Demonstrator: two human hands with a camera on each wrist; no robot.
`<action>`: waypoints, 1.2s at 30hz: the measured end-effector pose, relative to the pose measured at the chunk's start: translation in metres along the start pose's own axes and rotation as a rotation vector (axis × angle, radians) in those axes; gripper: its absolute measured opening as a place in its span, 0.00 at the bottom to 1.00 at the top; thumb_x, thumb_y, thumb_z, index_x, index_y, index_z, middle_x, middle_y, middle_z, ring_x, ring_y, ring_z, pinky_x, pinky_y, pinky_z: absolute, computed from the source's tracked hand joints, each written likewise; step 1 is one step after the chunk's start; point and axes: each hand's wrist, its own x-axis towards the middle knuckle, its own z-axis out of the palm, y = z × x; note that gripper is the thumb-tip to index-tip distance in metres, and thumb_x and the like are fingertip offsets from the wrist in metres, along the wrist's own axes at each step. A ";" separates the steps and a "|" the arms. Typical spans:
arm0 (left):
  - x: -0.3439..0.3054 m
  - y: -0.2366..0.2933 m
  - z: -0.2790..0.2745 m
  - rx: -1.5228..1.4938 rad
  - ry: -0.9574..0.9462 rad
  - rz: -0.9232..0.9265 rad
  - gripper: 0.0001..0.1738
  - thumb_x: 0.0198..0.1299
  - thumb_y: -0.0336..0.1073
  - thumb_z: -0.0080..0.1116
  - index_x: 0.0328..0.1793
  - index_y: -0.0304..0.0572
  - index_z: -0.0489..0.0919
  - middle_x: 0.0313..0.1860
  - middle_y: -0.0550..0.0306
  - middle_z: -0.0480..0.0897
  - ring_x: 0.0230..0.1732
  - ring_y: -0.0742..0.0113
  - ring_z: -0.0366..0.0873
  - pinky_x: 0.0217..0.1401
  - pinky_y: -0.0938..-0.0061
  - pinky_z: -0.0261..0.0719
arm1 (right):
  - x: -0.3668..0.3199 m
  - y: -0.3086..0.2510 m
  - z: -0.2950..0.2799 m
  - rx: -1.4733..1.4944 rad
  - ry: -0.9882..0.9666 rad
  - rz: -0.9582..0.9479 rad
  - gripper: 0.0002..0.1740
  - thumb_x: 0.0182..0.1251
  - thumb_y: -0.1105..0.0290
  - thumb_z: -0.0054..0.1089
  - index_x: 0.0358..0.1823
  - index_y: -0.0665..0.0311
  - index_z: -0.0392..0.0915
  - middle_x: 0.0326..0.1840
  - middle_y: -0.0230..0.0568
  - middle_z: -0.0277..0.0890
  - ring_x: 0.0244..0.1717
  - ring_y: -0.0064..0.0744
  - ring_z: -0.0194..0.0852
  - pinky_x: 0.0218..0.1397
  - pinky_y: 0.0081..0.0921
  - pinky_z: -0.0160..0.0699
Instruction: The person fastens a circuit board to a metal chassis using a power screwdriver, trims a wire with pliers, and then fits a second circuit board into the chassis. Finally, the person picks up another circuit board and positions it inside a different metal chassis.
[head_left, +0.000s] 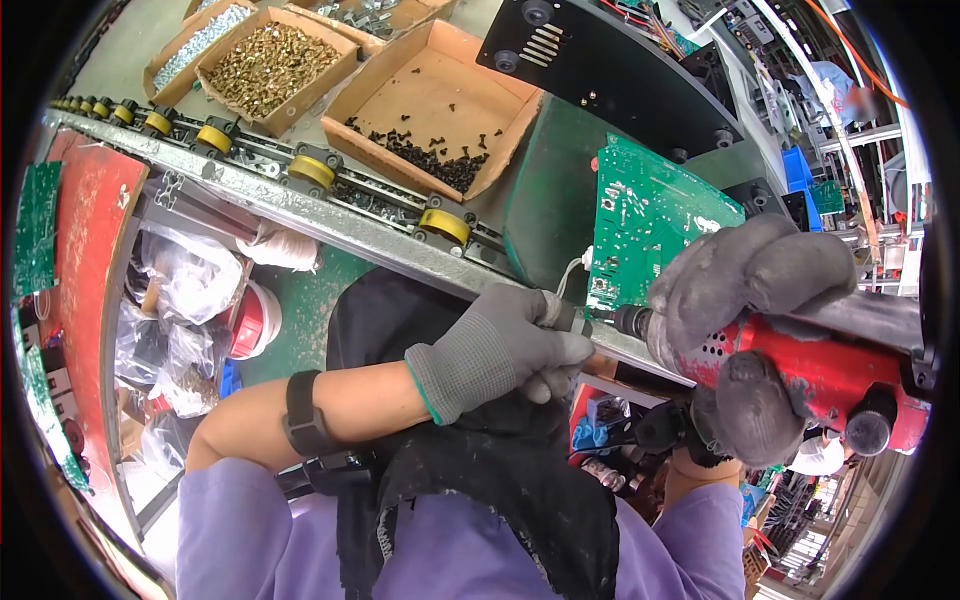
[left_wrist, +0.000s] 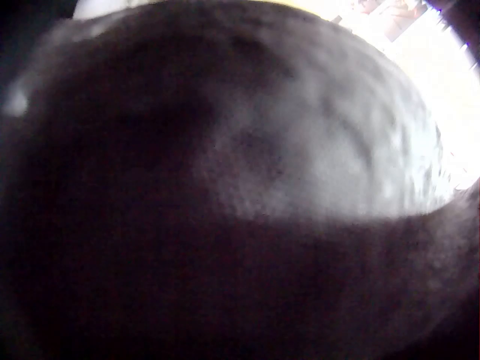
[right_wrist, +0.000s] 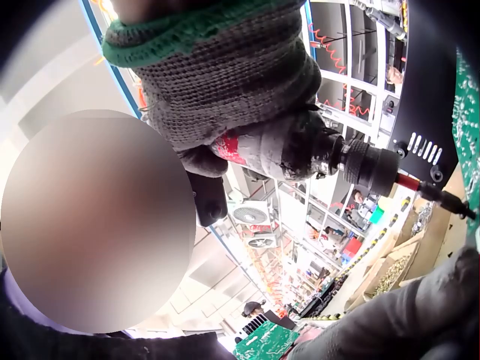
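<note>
In the head view my right hand (head_left: 760,270), in a grey glove, grips a red power screwdriver (head_left: 820,375), its chuck pointing left. The right wrist view shows the slim screwdriver bit (right_wrist: 442,196) reaching toward the green circuit board (right_wrist: 466,127). My left hand (head_left: 500,345), gloved too, has its fingers bent, with thumb and index fingertips right at the bit's end. Whatever lies between those fingertips is hidden, so I cannot tell whether they pinch anything. The circuit board (head_left: 650,220) lies just beyond both hands. Dark, blurred surface fills most of the left wrist view.
Beyond the bench-edge rail with yellow rollers (head_left: 443,226) sits a cardboard tray (head_left: 490,110) of black screws. Another tray (head_left: 270,70) holds brass-coloured hardware. A black slotted panel (head_left: 610,75) stands behind the board. Plastic bags (head_left: 190,270) lie below, left.
</note>
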 end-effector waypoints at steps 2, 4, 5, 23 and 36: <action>0.001 -0.002 -0.001 -0.008 0.001 0.003 0.13 0.62 0.35 0.62 0.46 0.31 0.79 0.31 0.60 0.81 0.26 0.76 0.82 0.25 0.85 0.80 | 0.000 0.004 0.000 -0.003 0.004 -0.028 0.25 0.58 0.69 0.65 0.55 0.63 0.66 0.36 0.42 0.72 0.30 0.31 0.73 0.42 0.33 0.77; 0.002 -0.003 -0.001 -0.018 0.002 0.006 0.13 0.62 0.35 0.62 0.46 0.31 0.79 0.31 0.60 0.81 0.26 0.76 0.82 0.25 0.85 0.80 | 0.000 0.006 0.000 -0.015 0.005 -0.053 0.25 0.58 0.68 0.64 0.55 0.63 0.66 0.36 0.42 0.72 0.30 0.31 0.73 0.42 0.33 0.77; 0.002 -0.003 -0.001 -0.015 0.001 0.004 0.13 0.62 0.35 0.62 0.46 0.31 0.79 0.31 0.60 0.81 0.26 0.76 0.82 0.25 0.85 0.80 | -0.001 0.005 0.001 -0.020 0.027 -0.044 0.24 0.58 0.68 0.64 0.55 0.63 0.66 0.36 0.42 0.72 0.31 0.31 0.73 0.42 0.33 0.77; 0.003 0.002 0.004 -0.034 0.031 -0.017 0.13 0.61 0.33 0.62 0.45 0.28 0.79 0.27 0.57 0.82 0.24 0.77 0.80 0.21 0.86 0.75 | -0.001 -0.001 -0.005 -0.021 -0.014 0.045 0.25 0.57 0.71 0.63 0.56 0.63 0.65 0.35 0.43 0.72 0.29 0.32 0.74 0.41 0.34 0.77; 0.004 0.005 0.009 -0.057 0.059 -0.020 0.12 0.59 0.31 0.65 0.42 0.29 0.77 0.27 0.56 0.81 0.24 0.75 0.81 0.20 0.85 0.76 | 0.002 0.002 -0.007 -0.006 -0.080 0.014 0.25 0.58 0.74 0.62 0.57 0.65 0.65 0.36 0.44 0.72 0.28 0.31 0.73 0.40 0.32 0.79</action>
